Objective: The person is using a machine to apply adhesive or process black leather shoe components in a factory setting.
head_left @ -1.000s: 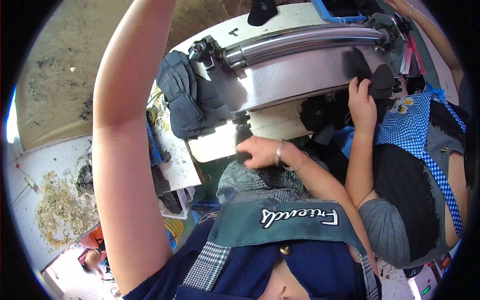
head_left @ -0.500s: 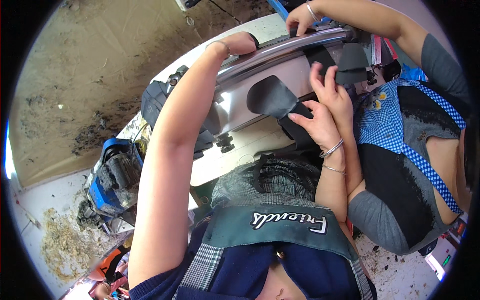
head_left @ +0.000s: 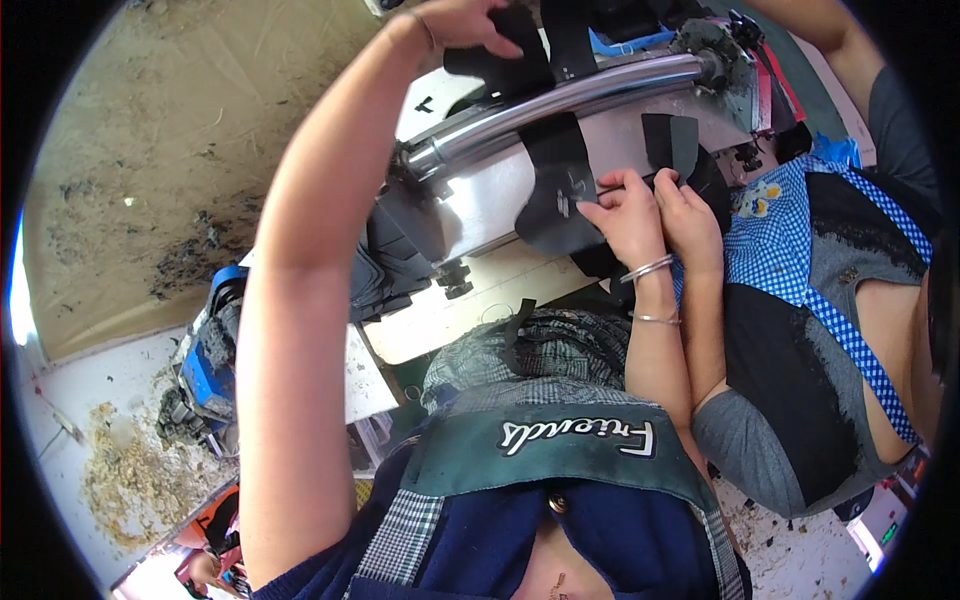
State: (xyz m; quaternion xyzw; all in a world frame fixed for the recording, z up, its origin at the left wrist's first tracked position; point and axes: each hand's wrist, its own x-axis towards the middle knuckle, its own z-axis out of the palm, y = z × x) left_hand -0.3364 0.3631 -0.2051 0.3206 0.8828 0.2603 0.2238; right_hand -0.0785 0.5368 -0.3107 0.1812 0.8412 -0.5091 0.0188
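Note:
My left hand [head_left: 462, 22] is at the far side of the metal roller, partly cut off by the picture's top edge. Its thumb is spread from the fingers over a black cut piece [head_left: 510, 65]. My right hand [head_left: 632, 222] pinches the edge of another flat black piece [head_left: 553, 215], which runs under the shiny roller [head_left: 560, 106] toward me and has small pale marks. Close beside it, a co-worker's hand [head_left: 692, 222] has fingers bent near a smaller black piece [head_left: 683, 145]. What that hand holds is hidden.
The roller spans a metal-topped machine with an adjusting knob [head_left: 455, 280] at its near edge. Stacked dark pieces [head_left: 385, 265] lie at its left. Further left stands a dirty blue machine [head_left: 210, 375]. The co-worker, in a blue checked apron [head_left: 765, 240], is close on my right.
My left hand has moved farther away and opened from a closed grip. My right hand has shifted slightly up. A larger black piece now emerges under the roller, and the co-worker's far hand has left view.

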